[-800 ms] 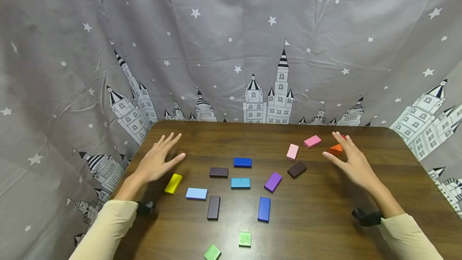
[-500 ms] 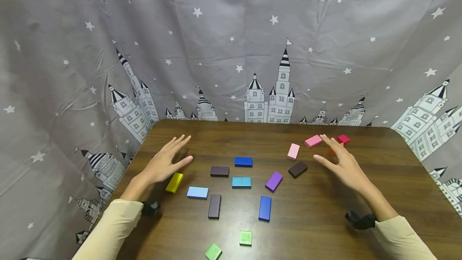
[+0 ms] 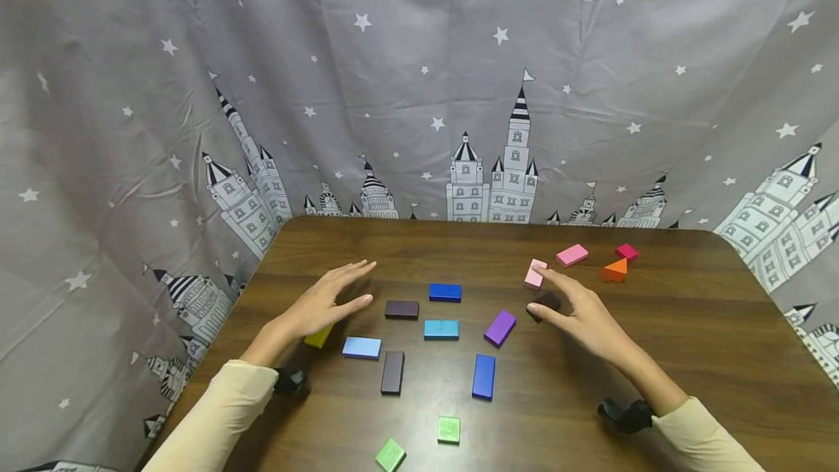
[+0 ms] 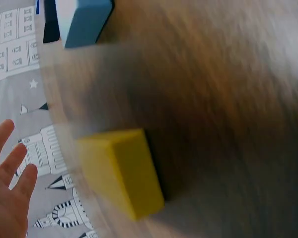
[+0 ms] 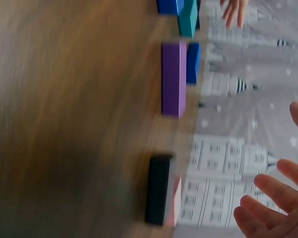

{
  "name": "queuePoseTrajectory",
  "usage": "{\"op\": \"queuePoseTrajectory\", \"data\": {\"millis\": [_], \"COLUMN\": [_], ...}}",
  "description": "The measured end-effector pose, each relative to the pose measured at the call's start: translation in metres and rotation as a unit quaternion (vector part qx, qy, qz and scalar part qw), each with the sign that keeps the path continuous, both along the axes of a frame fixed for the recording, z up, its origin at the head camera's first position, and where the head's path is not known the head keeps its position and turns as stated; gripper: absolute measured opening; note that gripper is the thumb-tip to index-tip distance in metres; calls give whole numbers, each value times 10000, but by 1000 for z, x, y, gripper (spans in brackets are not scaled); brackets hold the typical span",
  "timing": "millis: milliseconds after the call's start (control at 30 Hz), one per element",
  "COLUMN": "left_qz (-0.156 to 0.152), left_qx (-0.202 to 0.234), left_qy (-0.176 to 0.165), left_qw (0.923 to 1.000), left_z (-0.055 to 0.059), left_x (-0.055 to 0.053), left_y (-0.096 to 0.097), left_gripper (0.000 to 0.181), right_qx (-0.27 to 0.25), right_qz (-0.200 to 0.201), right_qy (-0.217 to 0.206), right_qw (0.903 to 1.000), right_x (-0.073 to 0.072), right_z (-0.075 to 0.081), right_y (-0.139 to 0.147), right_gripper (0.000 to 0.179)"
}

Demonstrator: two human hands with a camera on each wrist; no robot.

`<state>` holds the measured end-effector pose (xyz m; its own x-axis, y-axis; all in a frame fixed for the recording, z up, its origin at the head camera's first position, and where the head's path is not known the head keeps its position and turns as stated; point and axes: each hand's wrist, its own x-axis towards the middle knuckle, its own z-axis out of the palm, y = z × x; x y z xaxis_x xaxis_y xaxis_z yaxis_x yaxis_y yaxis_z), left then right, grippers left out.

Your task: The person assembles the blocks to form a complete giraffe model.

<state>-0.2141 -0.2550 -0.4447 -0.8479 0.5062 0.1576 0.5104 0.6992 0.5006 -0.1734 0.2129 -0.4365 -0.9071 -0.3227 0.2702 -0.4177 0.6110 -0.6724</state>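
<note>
My left hand [image 3: 321, 308] is over the left part of the table, fingers extended and thumb apart, holding nothing. It partly covers the yellow block [image 3: 318, 337] in the head view; the left wrist view shows that block [image 4: 124, 173] standing apart from the fingers. To the right of this hand lie a dark block [image 3: 402, 309] and a light blue block [image 3: 362, 347]. My right hand [image 3: 583, 315], also holding nothing, reaches over a dark brown block [image 3: 545, 304], with its fingertips overlapping the pale pink block [image 3: 534, 274]. A purple block [image 3: 500, 328] lies left of its thumb.
Around the middle lie blue blocks [image 3: 483, 377], a teal block [image 3: 441, 330] and another dark block [image 3: 392, 373]. Two green squares [image 3: 448, 430] sit near the front. A pink block [image 3: 572, 256], an orange wedge [image 3: 615, 270] and a red block [image 3: 626, 251] lie back right. A grey curtain [image 3: 393, 93] hangs behind.
Both hands have moved inward: the left one rightward over the yellow block, the right one leftward from the orange wedge to the dark brown and pale pink blocks. The blocks stay put.
</note>
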Motion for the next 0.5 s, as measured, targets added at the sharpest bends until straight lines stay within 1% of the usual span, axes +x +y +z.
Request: {"op": "queuePoseTrajectory", "data": {"millis": [100, 200, 333, 500], "left_qz": [-184, -332, -518, -772], "left_qx": [107, 210, 384, 519], "left_qy": [-36, -146, -334, -420], "left_qw": [9998, 9991, 9974, 9948], "left_z": [-3, -5, -7, -11], "left_x": [-1, -1, -3, -6], "left_y": [6, 12, 19, 27], "left_gripper": [61, 60, 59, 58], "right_qx": [-57, -158, -380, -593], "right_qz": [173, 318, 532, 758], "right_qy": [78, 132, 101, 40], "right_qw": [9998, 9993, 9978, 9953], "right_x": [3, 6, 8, 9], "right_z": [-2, -4, -10, -19], "right_y": [-13, -26, -44, -65], "right_gripper": [62, 59, 56, 48]}}
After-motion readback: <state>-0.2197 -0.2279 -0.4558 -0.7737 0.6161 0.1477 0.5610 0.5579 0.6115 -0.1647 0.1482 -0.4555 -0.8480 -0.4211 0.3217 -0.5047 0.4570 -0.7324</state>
